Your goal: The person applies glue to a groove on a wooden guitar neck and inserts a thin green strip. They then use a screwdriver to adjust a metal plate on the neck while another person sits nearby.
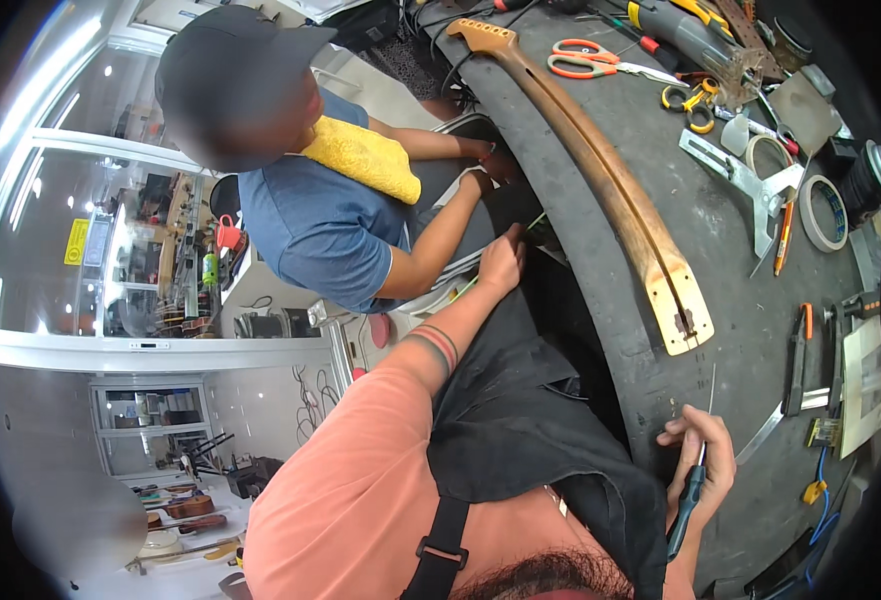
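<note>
Head view: right hand (698,447) grips a thin needle file (695,470) at the bench (660,200) edge, near the guitar neck (610,180). Left hand (502,262) reaches below the bench; grasp cannot be told. Risk: the file tip scratching the neck's finish.

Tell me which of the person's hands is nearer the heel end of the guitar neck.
Right. The right hand, holding a thin tool, sits just below the guitar neck heel. The left hand reaches off the bench edge, farther left.
</note>
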`<move>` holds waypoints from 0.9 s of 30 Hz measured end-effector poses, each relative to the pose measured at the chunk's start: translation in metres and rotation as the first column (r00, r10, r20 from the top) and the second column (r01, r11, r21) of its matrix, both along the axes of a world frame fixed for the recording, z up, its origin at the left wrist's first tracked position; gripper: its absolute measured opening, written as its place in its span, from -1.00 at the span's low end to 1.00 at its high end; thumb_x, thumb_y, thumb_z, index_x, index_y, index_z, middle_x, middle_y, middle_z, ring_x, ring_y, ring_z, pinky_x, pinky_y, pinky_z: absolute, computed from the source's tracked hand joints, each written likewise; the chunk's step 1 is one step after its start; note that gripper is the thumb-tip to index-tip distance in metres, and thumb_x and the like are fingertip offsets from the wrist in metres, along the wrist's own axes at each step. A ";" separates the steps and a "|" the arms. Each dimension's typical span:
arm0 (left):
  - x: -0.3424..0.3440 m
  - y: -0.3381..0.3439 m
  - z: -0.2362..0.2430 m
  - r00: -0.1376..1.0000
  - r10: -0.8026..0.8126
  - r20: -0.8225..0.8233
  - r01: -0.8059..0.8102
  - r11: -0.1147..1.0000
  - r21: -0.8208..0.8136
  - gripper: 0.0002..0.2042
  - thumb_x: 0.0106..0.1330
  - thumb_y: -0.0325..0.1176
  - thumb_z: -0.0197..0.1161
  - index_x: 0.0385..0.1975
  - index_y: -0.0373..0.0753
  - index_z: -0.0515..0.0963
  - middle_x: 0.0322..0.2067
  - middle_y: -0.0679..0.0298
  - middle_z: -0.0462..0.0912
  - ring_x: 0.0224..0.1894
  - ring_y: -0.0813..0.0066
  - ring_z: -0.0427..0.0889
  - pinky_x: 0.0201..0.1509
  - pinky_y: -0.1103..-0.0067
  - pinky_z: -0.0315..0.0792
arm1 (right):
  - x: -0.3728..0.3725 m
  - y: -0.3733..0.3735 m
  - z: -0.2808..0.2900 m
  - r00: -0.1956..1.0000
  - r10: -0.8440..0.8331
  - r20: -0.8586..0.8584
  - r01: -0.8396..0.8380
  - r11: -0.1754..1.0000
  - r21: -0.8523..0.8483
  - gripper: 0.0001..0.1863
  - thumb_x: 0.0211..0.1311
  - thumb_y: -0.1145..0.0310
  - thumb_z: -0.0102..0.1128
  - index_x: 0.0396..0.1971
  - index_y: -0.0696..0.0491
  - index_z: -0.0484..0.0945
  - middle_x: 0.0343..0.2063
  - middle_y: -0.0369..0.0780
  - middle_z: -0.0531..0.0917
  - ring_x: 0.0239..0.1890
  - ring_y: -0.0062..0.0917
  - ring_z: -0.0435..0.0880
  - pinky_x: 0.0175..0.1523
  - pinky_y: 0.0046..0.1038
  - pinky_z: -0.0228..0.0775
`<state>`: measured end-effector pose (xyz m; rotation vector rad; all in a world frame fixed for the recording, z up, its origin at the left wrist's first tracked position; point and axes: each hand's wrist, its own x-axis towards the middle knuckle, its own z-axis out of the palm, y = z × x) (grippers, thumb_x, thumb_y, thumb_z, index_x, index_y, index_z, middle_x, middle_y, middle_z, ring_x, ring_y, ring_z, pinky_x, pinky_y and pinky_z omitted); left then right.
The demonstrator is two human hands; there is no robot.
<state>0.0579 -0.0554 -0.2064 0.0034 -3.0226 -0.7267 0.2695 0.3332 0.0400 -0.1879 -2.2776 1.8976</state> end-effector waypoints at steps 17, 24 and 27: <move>0.000 0.007 0.006 0.997 0.006 0.079 -0.011 0.998 0.063 -0.69 0.58 -0.25 0.16 0.16 -0.24 0.65 0.00 -0.19 0.74 0.06 -0.31 0.70 0.09 0.07 0.58 | 0.004 -0.006 0.010 0.998 0.027 0.061 -0.025 0.999 -0.030 -0.78 0.49 0.65 0.11 -0.04 0.24 0.72 -0.41 -0.11 0.72 -0.38 -0.47 0.72 -0.20 -0.45 0.58; 0.006 0.005 0.008 0.999 0.023 -0.034 -0.013 0.961 0.278 -0.69 0.55 -0.36 0.23 0.17 -0.31 0.71 -0.06 -0.20 0.77 0.05 -0.22 0.75 0.15 0.22 0.60 | 0.003 -0.003 0.002 1.000 0.006 -0.004 -0.006 1.000 0.010 -0.75 0.50 0.69 0.04 -0.01 0.24 0.68 -0.35 -0.11 0.70 -0.38 -0.49 0.71 -0.19 -0.45 0.58; 0.013 0.007 0.021 0.999 0.035 -0.041 -0.025 0.975 0.223 -0.69 0.54 -0.42 0.21 0.17 -0.33 0.70 -0.09 -0.18 0.78 0.00 -0.18 0.78 0.09 0.26 0.61 | -0.001 0.006 -0.007 0.995 -0.024 -0.094 0.031 0.996 0.080 -0.71 0.52 0.71 -0.03 0.05 0.22 0.65 -0.27 -0.12 0.65 -0.35 -0.51 0.70 -0.16 -0.47 0.56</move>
